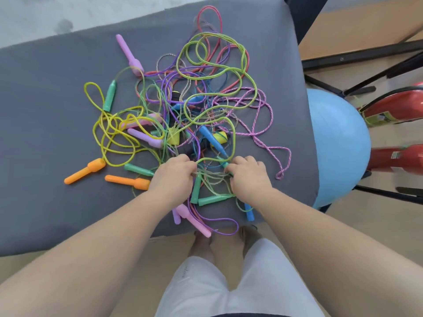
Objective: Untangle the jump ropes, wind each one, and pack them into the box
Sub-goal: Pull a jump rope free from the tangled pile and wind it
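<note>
A tangle of several jump ropes [194, 106] in green, yellow, purple, pink, blue and red covers the grey table [45, 110]. Coloured handles lie around it: two orange handles [84, 171] at the left, a lilac handle [129, 54] at the back, green handles [211, 199] and a pink handle [194, 221] near the front edge. My left hand [175, 177] pinches thin cords at the near side of the pile. My right hand [248, 177] grips a green handle tip and cords beside it. No box is in view.
A light blue exercise ball [338, 143] sits right of the table. Black metal frame legs [357, 62] and red objects [396, 108] stand further right. The table's front edge runs just above my knees; its right edge is close to the ball.
</note>
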Available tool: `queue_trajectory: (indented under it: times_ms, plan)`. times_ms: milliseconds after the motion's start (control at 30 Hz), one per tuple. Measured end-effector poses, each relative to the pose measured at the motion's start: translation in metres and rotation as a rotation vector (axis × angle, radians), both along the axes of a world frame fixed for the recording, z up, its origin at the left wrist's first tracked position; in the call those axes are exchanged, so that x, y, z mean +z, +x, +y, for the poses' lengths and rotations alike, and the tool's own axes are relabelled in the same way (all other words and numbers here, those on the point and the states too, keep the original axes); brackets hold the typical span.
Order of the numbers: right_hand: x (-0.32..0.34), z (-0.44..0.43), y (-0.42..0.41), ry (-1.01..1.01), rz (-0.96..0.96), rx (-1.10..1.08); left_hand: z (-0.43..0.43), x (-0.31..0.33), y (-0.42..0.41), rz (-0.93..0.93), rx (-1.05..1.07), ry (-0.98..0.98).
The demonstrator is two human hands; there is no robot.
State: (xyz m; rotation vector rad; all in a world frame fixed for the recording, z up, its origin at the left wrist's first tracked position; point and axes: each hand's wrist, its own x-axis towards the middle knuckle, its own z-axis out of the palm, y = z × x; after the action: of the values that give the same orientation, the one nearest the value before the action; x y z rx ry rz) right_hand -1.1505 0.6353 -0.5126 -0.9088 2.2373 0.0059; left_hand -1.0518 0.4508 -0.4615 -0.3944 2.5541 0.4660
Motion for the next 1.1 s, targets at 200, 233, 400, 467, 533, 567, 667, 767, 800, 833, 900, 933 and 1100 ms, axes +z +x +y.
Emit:
queue_trajectory:
  times_ms: [200,233,400,467,533,567,667,767,800,833,900,933,1100]
  plan:
    - [-0.01,-0.005,0.012,0.001,0.119,-0.008,0.004,0.003,0.03,0.12,0.013,0.047]
    - [-0.012,-0.007,0.012,-0.003,0.141,-0.02,0.004,0.003,0.034,0.108,0.026,0.037]
    - [-0.012,-0.009,0.019,-0.073,0.134,-0.108,0.001,0.008,0.048,0.0,0.006,-0.027]
    - [-0.002,-0.005,0.02,-0.195,0.09,-0.223,0.001,0.012,0.052,-0.045,-0.006,-0.021]
    - [0.016,0.001,0.018,-0.359,-0.01,-0.327,0.002,0.018,0.055,-0.114,-0.017,-0.026]
    - [0.029,0.003,0.017,-0.437,-0.058,-0.361,0.002,0.021,0.056,-0.143,-0.012,-0.026]
    - [0.075,0.01,0.013,-0.569,-0.123,-0.417,0.003,0.032,0.059,-0.189,0.063,-0.004]
    - [0.117,0.015,0.013,-0.64,-0.075,-0.432,0.01,0.052,0.058,-0.117,0.201,0.051]
    - [0.131,0.015,0.013,-0.662,-0.059,-0.429,0.013,0.06,0.057,-0.071,0.253,0.079]
    - [0.144,0.015,0.013,-0.676,-0.051,-0.426,0.017,0.068,0.055,-0.006,0.3,0.119]
    - [0.172,0.015,0.014,-0.699,-0.037,-0.409,0.029,0.091,0.048,0.165,0.344,0.203]
    - [0.185,0.015,0.014,-0.716,-0.026,-0.393,0.036,0.104,0.044,0.257,0.356,0.244]
    - [0.251,0.021,0.014,-0.771,-0.108,-0.344,0.059,0.159,0.012,0.486,0.281,0.376]
